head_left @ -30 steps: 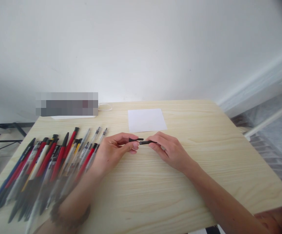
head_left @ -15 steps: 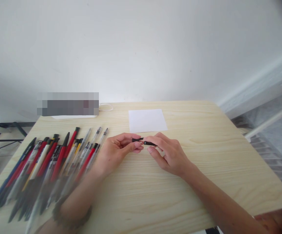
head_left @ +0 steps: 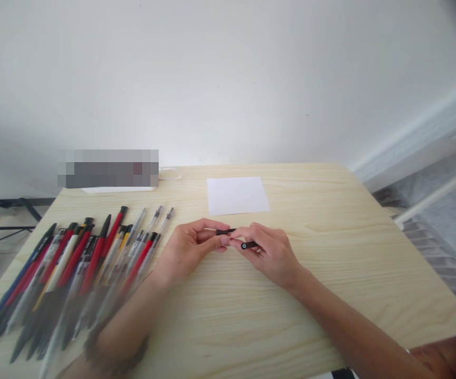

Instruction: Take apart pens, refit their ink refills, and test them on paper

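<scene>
Black is the small slim piece [head_left: 223, 232] which your left hand [head_left: 184, 255] pinches between the thumb and the fingers. Your right hand [head_left: 273, 252] holds a black tube [head_left: 249, 245] within its bent fingers, and the round end of this tube shows outside them. Fingertips of both your hands come close together at the slim piece; whether the right ones also press on it, I cannot tell. Both pieces are over the wooden table [head_left: 291, 316], on your side of the white paper [head_left: 237, 195], which lies flat. At your left there are many pens [head_left: 116, 231], red, black and transparent, and your left forearm, with a dark band [head_left: 139, 355], hides part of them.
</scene>
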Available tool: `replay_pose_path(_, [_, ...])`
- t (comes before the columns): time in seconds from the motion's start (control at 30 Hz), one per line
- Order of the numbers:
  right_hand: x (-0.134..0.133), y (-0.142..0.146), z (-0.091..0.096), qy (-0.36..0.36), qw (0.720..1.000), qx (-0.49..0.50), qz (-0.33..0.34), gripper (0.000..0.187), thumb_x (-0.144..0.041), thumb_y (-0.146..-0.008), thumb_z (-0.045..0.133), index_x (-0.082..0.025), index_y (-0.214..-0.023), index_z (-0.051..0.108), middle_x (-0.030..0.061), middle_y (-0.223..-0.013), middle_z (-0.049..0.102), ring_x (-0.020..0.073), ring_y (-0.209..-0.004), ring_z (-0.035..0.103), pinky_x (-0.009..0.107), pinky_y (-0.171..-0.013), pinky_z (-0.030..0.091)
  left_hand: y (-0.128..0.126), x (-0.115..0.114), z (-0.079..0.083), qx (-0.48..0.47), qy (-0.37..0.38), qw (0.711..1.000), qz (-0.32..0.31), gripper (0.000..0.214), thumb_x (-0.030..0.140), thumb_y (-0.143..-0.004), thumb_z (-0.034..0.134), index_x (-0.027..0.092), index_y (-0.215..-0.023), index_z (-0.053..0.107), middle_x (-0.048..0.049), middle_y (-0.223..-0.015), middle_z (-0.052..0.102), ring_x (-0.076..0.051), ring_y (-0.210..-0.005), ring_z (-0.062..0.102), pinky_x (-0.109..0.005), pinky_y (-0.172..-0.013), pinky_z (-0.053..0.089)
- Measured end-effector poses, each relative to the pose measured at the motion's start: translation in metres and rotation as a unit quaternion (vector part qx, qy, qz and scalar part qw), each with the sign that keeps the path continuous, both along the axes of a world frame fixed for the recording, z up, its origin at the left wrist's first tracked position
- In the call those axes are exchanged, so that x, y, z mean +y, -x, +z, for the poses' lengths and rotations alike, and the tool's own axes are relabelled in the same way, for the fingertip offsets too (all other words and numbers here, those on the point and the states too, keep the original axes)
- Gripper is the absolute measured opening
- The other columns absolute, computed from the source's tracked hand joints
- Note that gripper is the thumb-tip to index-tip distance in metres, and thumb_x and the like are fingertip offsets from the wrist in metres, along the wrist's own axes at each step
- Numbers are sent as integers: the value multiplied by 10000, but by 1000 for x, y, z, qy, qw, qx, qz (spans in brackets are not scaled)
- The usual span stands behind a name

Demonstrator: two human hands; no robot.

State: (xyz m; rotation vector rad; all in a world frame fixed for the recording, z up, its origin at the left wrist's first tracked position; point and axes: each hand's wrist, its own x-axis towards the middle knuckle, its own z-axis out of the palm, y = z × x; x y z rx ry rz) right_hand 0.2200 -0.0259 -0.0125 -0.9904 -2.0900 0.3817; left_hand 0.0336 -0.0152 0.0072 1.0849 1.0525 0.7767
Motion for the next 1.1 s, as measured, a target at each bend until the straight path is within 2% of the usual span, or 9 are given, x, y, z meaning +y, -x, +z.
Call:
replay_pose_path(0.23, [1,1,0,-6,1000,24,6,52,-184,-827,569,-192,-864,605,-1,-739,648,67,-609,580,160,-568,434,-3,-1,5,-6,4,1000,-4,227,232,-716,700,137,-916,648,-27,-730,735,-125,-687,675,-202,-687,530])
replay_pose_path(0.4, [2,0,-1,-20,999,28,1,66,-192,-819,576,-200,-872,615,5,-726,610,74,-595,571,163,-530,438,-3,-1,3,-1,4,1000,5,238,236,-703,707,133,-910,650,-29,-716,732,-148,-685,678,-230,-667,544])
replay_pose_path(0.57, [1,-1,2,-49,999,12,-4,129,-145,-818,554,-200,-931,584,42,-888,632,98,-748,619,171,-598,478,-1,0,-3,-13,-26,999,28,220,237,-693,716,147,-889,672,-17,-736,727,-140,-704,669,-208,-625,554])
replay_pose_path(0.7, [1,-1,3,-27,999,19,-20,157,-116,-835,492,-197,-966,521,52,-1007,662,92,-770,645,160,-591,492,-1,1,-4,-3,-50,997,54,214,246,-689,717,160,-884,693,-11,-767,724,-141,-735,660,-205,-615,565])
replay_pose_path(0.8, [1,-1,2,-28,999,18,-22,159,-111,-828,492,-196,-960,516,34,-977,680,76,-707,650,153,-587,497,-2,0,-2,18,-45,998,48,256,253,-680,723,163,-919,699,-20,-805,728,-148,-726,663,-222,-621,575])
replay_pose_path(1.1, [3,-3,6,-66,997,42,-19,140,-141,-812,583,-199,-935,616,39,-901,671,110,-803,642,204,-703,527,-4,-2,3,10,-44,998,45,264,248,-734,669,146,-977,676,-37,-889,728,-173,-842,671,-224,-685,574])
